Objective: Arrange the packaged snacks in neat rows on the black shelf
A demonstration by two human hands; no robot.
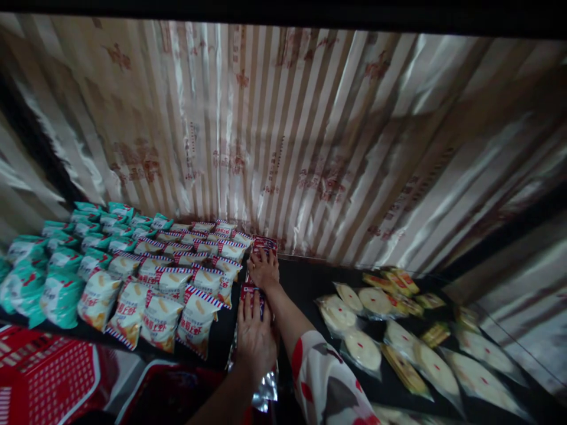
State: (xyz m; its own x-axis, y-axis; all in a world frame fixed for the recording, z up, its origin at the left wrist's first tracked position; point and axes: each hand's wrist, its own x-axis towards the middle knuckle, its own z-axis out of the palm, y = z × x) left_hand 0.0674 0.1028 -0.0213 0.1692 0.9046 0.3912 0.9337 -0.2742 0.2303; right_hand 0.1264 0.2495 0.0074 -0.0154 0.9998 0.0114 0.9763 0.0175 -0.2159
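Note:
My right hand reaches farthest, its fingers spread flat on a dark red packet by the back of the black shelf. Closer to me, my left hand rests with fingers stretched out over another dark red packet. Both packets lie in line, and my hands cover much of them. Below my left hand a silver foil end shows. Immediately left of my hands stand rows of puffed white snack bags with striped edges.
Teal snack bags fill the far left. Clear-wrapped round pale flatbreads and yellow packets lie to the right. Red baskets stand below the front edge at left. Striped plastic sheeting hangs behind the shelf.

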